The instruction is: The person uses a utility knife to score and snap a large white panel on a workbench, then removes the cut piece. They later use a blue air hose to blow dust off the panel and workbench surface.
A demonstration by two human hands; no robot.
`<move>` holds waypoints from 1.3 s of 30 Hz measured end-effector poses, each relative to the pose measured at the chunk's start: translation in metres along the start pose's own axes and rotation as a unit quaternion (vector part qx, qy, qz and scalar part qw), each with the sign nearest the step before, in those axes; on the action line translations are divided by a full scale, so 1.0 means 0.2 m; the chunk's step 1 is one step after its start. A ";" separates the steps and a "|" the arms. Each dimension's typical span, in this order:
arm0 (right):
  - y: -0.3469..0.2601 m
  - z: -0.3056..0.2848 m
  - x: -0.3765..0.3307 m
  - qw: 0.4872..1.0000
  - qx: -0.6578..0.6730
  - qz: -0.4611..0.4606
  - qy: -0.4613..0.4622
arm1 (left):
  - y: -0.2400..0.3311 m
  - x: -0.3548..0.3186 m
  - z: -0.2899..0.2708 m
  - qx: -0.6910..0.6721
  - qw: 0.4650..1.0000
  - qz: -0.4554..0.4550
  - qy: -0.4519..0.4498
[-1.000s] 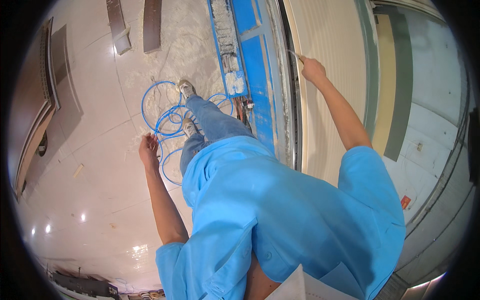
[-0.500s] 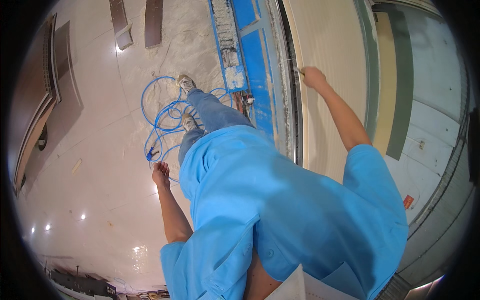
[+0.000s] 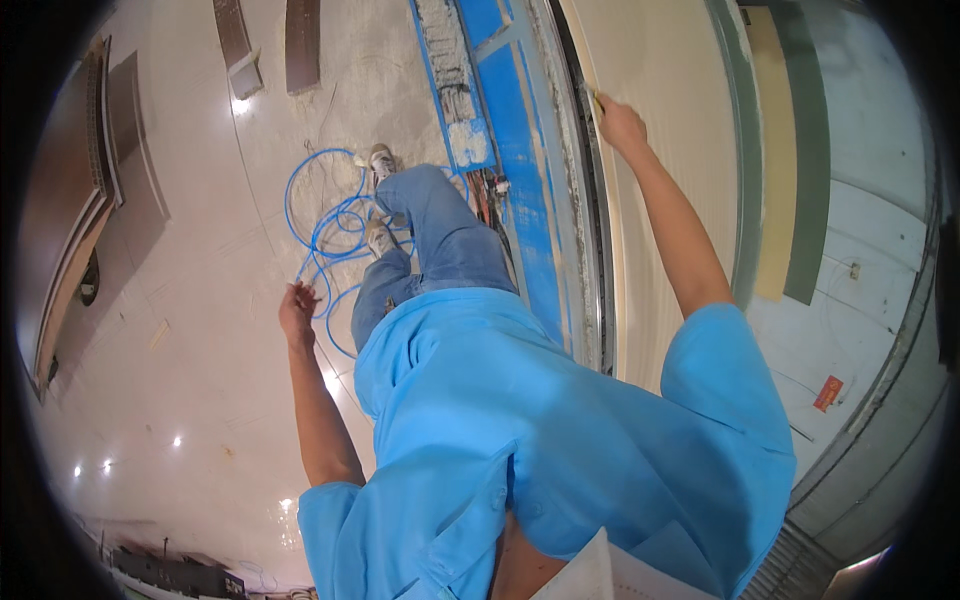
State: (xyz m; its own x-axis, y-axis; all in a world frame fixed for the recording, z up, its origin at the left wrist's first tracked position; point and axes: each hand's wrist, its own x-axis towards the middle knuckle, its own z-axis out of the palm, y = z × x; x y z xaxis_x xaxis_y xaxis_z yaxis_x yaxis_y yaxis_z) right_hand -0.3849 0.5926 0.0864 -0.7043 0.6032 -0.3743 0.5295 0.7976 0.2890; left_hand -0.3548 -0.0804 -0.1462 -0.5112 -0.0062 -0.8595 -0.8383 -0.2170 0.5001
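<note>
Right hand wrapped on small slim tool at panel edge, left hand loosely curled.
Upper right of centre: my right hand is closed round a small slim tool, held at the left edge of the pale panel, next to the dark slot; tip contact, can't tell. Left of centre: my left hand, fingers part-curled, nothing visible in it, just beside the blue hose in the frame. To do this well, I'd say: light grip, one steady tool angle, even pressure along the edge, knuckles clear of the slot. Versus half a second ago: right hand sits higher in frame, left hand higher and further left, more of my jeans showing.
</note>
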 end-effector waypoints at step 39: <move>0.09 0.07 -0.20 0.992 -0.079 -0.040 -0.092 | -0.43 -0.17 -0.24 0.030 0.990 -0.113 0.084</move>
State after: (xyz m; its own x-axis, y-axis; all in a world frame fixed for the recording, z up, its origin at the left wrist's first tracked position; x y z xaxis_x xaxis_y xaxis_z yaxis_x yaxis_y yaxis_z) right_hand -0.3404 0.5836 0.0944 -0.6347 0.5410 -0.5518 0.3853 0.8405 0.3808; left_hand -0.2558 -0.1090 -0.1654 -0.2742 -0.1275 -0.9532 -0.9399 -0.1739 0.2937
